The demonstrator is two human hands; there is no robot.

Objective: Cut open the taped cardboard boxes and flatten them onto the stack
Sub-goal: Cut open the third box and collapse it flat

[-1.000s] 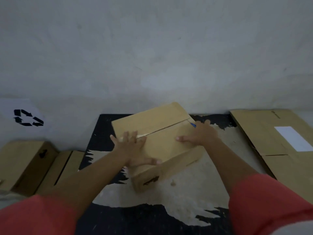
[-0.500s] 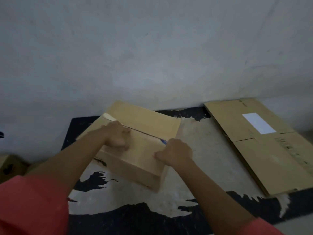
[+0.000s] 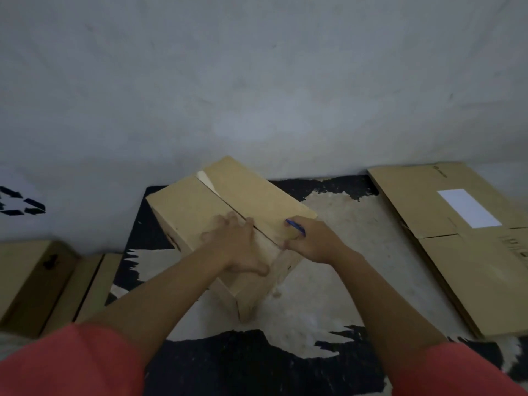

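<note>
A bare grey-white wall (image 3: 257,81) fills the upper half of the view, rough and blotched, dim but for 1 paler patch (image 3: 257,127) low at its middle. At far left on the wall, a black recycling sign (image 3: 20,204) is cut by the frame's edge. Below, a black surface (image 3: 257,364) meets the wall's foot, its coat worn away to a ragged beige area (image 3: 328,281) across the middle. The light is low and soft.

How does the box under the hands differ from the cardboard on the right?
The box stands assembled; the cardboard lies flat. The left hand presses the box and the right hand holds a blue tool on it; the cardboard is untouched. The cardboard bears a white label; the box shows none. Both are brown.
</note>
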